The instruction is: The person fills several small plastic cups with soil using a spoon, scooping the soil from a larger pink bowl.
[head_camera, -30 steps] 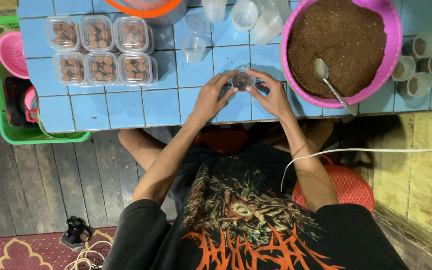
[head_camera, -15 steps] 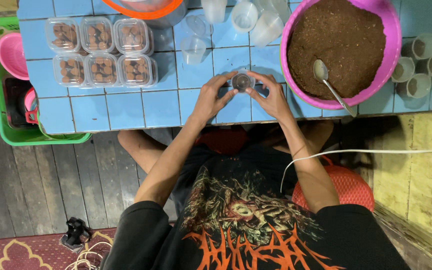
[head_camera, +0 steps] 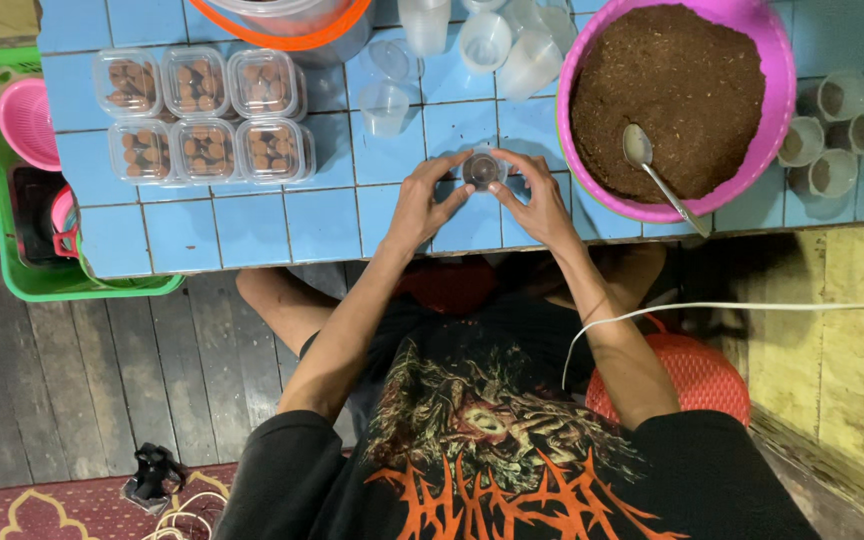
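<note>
1. Small clear plastic cup [head_camera: 481, 170] with dark brown fill sits on the blue tiled table [head_camera: 252, 225], near the table's front edge, between both hands.
2. The left hand [head_camera: 420, 205] has its fingers curled and clamped on the cup's left side; the thumb reaches toward the rim.
3. The right hand [head_camera: 542, 200] grips the cup's right side the same way, fingers bent and pressed against it.
4. Just right of the right hand stands a large round pink plastic basin [head_camera: 774, 120] filled with brown crumbly soil-like material, a metal spoon [head_camera: 652, 172] lying in it.
5. Behind the cup stand several empty clear plastic cups [head_camera: 386, 105], some tipped on their sides.
6. To the left, six lidded clear plastic boxes [head_camera: 202, 115] of brown round pieces sit in two rows.
7. At the far right, a few small filled cups [head_camera: 832, 172] stand near the basin.
8. A green plastic crate [head_camera: 22, 285] sits beside the table's left end, on the wooden floor.
</note>
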